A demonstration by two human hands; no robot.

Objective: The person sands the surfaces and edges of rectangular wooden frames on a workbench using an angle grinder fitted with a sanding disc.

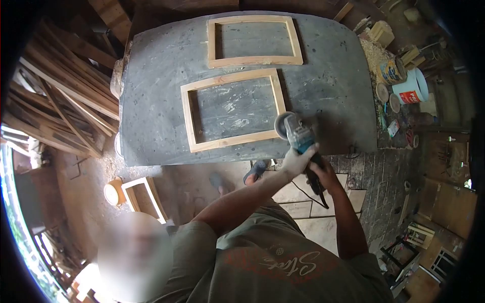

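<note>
An angle grinder [301, 137] with a teal body is held in both hands. My left hand [299, 160] wraps its body close behind the metal head. Farther back, my right hand [327, 177] grips the dark rear handle. The round disc [281, 125] meets the near right corner of a pale wooden frame [232, 141], which lies flat on the grey tabletop [156, 101]. Beyond it lies a second wooden frame [247, 62], a little apart from the first.
Long boards [70, 91] are stacked at the left. A white bucket [418, 83], a can [391, 71] and shavings line the right edge. Another frame [146, 201] stands near a round yellowish container [114, 192] below the table. A cord [309, 196] hangs beneath the grinder.
</note>
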